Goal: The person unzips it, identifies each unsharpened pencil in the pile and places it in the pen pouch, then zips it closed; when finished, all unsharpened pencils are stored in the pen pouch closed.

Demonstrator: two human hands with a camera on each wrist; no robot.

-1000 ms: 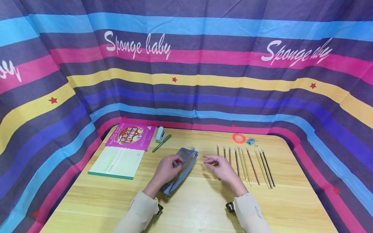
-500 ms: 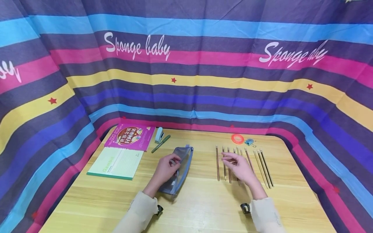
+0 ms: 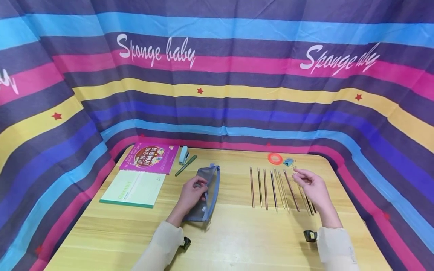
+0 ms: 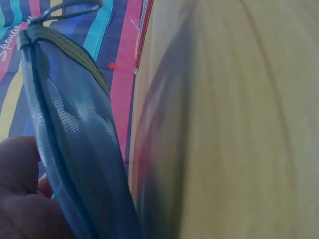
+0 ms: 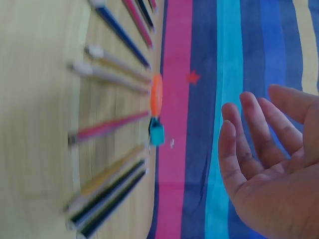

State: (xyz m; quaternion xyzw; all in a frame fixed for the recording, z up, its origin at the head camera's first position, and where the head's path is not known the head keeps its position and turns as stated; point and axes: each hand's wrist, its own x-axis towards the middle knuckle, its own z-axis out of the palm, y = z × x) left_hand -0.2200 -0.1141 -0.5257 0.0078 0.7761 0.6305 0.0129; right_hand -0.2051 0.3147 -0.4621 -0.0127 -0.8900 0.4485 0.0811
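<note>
Left of the pencils (image 3: 280, 190) on the tabletop (image 3: 237, 241), the left hand (image 3: 192, 194)'s grip pinches a blue mesh zip pouch (image 3: 209, 201); over the pencils' right end hovers the right hand (image 3: 315, 191), its grip relaxed; behind the pencils lies a blue binder clip (image 3: 288, 162).

We note a curtained-off study spot: striped curtain (image 3: 223, 113) enclosing a wooden table (image 3: 237, 244), books (image 3: 150, 158) left, pencils (image 3: 265, 190) right.

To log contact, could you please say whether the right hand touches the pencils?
Apart: the right wrist view shows striped cloth between the right hand and the pencils.
</note>
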